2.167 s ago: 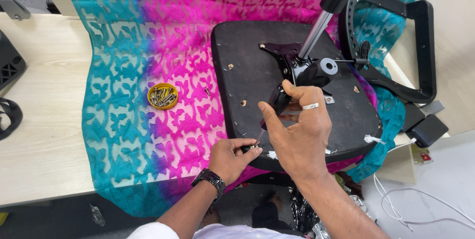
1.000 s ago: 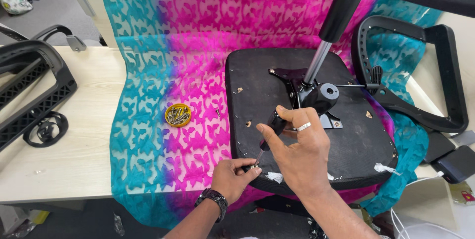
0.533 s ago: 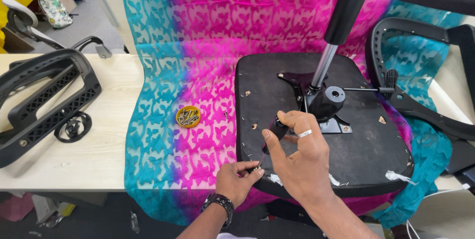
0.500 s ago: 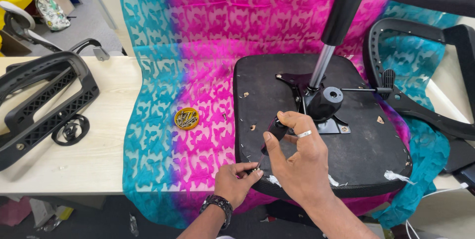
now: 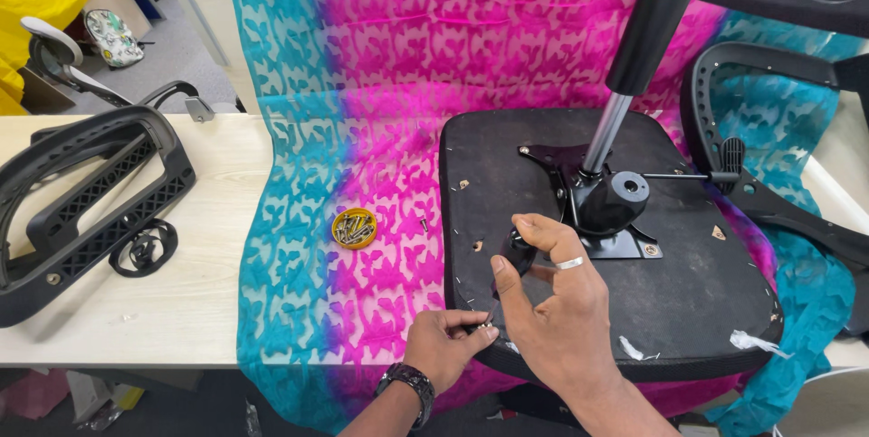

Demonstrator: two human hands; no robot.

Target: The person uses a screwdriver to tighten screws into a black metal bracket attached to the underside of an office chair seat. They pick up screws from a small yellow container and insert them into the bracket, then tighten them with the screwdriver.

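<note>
An upturned black chair seat [image 5: 697,288] lies on a pink and teal cloth [image 5: 362,129], its metal mechanism [image 5: 608,206] and gas cylinder [image 5: 634,57] pointing up. My right hand [image 5: 557,315], with a ring on one finger, is closed around the black handle of a screwdriver [image 5: 518,251] over the seat's near left edge. My left hand [image 5: 445,346], a watch on its wrist, pinches the tool's tip or a small screw against that edge; which one is too small to tell.
A small yellow tin of screws [image 5: 354,228] sits on the cloth left of the seat. A black armrest frame [image 5: 86,197] and a black ring lie on the pale wooden table [image 5: 136,310] at the left. Another armrest [image 5: 769,197] lies right of the seat.
The view has swung left and drawn closer, bringing the left armrest frame into sight. Both hands stay at the seat's near edge with the screwdriver.
</note>
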